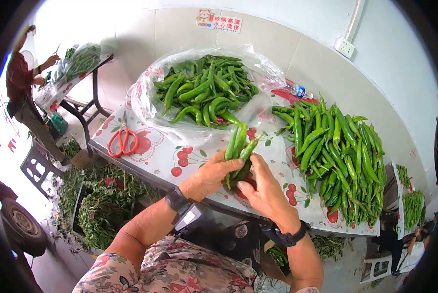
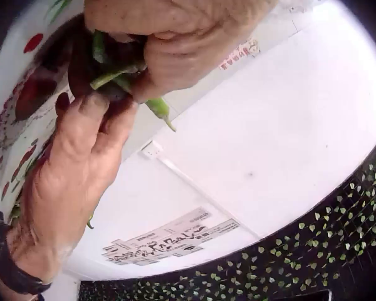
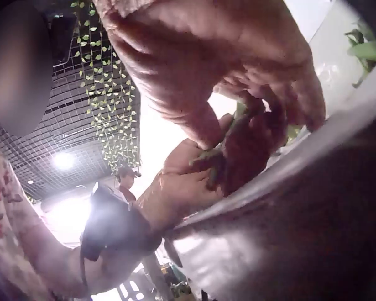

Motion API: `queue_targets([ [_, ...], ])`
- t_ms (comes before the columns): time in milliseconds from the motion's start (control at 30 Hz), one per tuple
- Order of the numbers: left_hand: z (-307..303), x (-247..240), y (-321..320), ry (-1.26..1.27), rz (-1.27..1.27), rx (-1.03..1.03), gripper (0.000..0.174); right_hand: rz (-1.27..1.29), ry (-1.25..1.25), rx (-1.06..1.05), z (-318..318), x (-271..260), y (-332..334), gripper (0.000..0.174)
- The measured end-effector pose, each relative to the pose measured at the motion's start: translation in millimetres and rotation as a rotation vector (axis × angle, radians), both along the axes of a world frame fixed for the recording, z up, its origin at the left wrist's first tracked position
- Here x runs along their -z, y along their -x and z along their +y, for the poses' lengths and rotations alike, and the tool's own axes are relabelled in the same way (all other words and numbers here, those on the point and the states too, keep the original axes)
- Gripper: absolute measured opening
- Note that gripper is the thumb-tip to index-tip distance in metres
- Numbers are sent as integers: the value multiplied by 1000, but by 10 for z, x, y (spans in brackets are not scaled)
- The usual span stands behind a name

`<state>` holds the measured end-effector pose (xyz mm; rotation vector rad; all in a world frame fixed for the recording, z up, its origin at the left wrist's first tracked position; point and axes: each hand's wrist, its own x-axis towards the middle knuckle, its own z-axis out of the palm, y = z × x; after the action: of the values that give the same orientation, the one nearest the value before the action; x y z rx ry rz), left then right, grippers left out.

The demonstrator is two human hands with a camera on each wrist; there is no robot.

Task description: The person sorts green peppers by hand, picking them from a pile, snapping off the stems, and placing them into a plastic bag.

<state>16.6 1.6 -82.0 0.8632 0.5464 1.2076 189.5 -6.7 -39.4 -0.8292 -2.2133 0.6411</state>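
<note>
A small bunch of long green chili peppers is held over the front of the table, between both hands. My left hand grips the bunch from the left, thumb across it. On the other side my right hand has its fingers and thumb around the lower part of the peppers. Stem ends poke out between the hands in the left wrist view. Behind the hands, a clear plastic bag lies wide open, full of green chili peppers. To the right, a large heap of chili peppers lies on the table.
Red-handled scissors lie at the left of the cherry-patterned tablecloth. A plastic bottle lies by the wall. Leafy cuttings cover the floor at left. Another person stands at a far table.
</note>
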Motion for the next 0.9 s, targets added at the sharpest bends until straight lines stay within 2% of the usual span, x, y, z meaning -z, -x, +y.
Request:
queue_targets([
  [167, -70, -104, 16, -9, 144, 116, 42, 109, 102, 133, -89, 127, -402, 49],
  [233, -69, -145, 38, -20, 165, 173, 40, 69, 101, 176, -125, 190, -572, 45],
  [333, 146, -345, 152, -94, 212, 142, 38, 18, 62, 251, -181, 332, -736, 36],
  [367, 355, -448, 309, -622, 750, -105, 40, 22, 55, 251, -202, 361, -756, 34],
  [433, 755, -785, 668, -1067, 1289, -420, 37, 62, 22, 261, -211, 391, -730, 29],
  [533, 1150, -1239, 1071, -1044, 1543, -597, 43, -10, -128, 247, -191, 404, -707, 29],
  [633, 1161, -924, 1324, -619, 621, -498, 55, -4, -101, 250, -215, 370, -705, 27],
  [733, 960, -881, 1108, -325, 578, -650, 59, 11, -113, 222, -203, 369, -711, 25],
  [767, 916, -811, 1079, -313, 581, -666, 52, 10, -116, 221, -200, 377, -715, 24],
  [867, 848, -614, 996, -489, 676, -499, 43, 12, -121, 225, -194, 377, -719, 23],
  [900, 742, -683, 842, -468, 789, -564, 33, 14, -115, 231, -200, 367, -712, 23],
])
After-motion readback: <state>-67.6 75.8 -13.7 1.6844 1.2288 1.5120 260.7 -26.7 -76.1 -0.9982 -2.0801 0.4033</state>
